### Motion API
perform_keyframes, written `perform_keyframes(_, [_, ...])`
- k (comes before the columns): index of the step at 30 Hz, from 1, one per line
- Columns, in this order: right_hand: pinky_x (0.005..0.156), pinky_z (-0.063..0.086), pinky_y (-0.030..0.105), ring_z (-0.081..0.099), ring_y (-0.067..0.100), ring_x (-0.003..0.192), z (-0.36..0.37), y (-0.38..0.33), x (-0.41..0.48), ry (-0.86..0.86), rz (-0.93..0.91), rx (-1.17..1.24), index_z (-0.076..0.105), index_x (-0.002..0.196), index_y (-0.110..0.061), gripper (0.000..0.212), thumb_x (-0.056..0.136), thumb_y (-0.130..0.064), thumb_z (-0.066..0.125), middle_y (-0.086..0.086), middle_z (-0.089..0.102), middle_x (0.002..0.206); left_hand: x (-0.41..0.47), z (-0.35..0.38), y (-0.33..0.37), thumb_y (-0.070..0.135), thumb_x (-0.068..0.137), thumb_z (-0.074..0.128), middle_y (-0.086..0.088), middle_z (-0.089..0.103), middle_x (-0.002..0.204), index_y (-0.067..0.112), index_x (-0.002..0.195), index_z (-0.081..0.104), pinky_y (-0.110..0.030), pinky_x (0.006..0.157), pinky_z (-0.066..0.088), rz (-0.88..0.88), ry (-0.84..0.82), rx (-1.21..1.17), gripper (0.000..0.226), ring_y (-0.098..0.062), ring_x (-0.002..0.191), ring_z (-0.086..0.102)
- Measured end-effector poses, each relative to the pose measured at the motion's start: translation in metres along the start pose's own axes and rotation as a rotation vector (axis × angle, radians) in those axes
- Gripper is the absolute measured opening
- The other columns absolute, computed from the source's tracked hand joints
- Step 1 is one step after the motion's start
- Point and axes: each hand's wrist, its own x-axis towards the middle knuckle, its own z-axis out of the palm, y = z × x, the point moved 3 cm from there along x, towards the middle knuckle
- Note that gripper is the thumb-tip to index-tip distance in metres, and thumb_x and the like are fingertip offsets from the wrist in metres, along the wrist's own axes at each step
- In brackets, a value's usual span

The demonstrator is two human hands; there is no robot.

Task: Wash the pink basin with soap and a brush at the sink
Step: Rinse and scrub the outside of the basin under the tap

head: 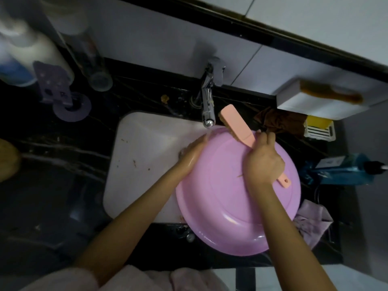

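The pink basin (pixel 226 198) lies upside down over the right half of the white sink (pixel 142 156), its flat bottom facing up. My right hand (pixel 263 160) grips the handle of a pink brush (pixel 235 122), whose head points up toward the chrome tap (pixel 209 97). Water runs from the tap onto the basin's far rim. My wet left hand (pixel 192 154) holds the basin's left rim under the stream; its fingertips are hidden behind the edge.
A white soap holder (pixel 319 129) with a yellow piece stands right of a brown cloth (pixel 279 120). A blue bottle (pixel 340 169) lies on the dark counter at right, a pink cloth (pixel 312 221) below it. Bottles (pixel 27 53) and a purple holder (pixel 56 89) stand at left.
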Motion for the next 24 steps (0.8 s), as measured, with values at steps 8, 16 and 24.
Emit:
perform_keyframes(8, [0.049,0.002,0.018,0.053,0.034,0.045,-0.001,0.0,0.001,0.031,-0.002,-0.009,0.061,0.105,0.002,0.021,0.088,-0.005,0.052,0.02,0.059,0.105,-0.059,-0.023,-0.024,-0.001,0.09,0.049,0.001,0.065,0.113,0.019,0.105,0.065,-0.004,0.082,0.04,0.295,0.363,0.061,0.03,0.007,0.091,0.058])
perform_keyframes(16, [0.046,0.004,0.023,0.057,0.038,0.053,0.0,-0.001,0.001,0.007,-0.003,-0.025,0.058,0.114,0.0,0.026,0.092,-0.006,0.047,0.02,0.055,0.117,-0.059,-0.028,-0.036,0.008,0.096,0.044,0.003,0.059,0.118,0.018,0.118,0.058,-0.02,0.09,0.045,0.035,0.329,-0.09,0.028,-0.011,0.105,0.057])
perform_keyframes(24, [0.051,0.024,0.032,0.061,0.036,0.081,-0.01,0.003,0.005,-0.173,0.049,-0.126,0.047,0.121,-0.006,0.031,0.091,-0.004,0.041,0.014,0.04,0.134,-0.036,-0.03,-0.041,0.005,0.083,0.045,-0.004,0.066,0.115,0.016,0.116,0.067,-0.028,0.078,0.05,-0.179,0.256,-0.276,0.041,-0.015,0.094,0.062])
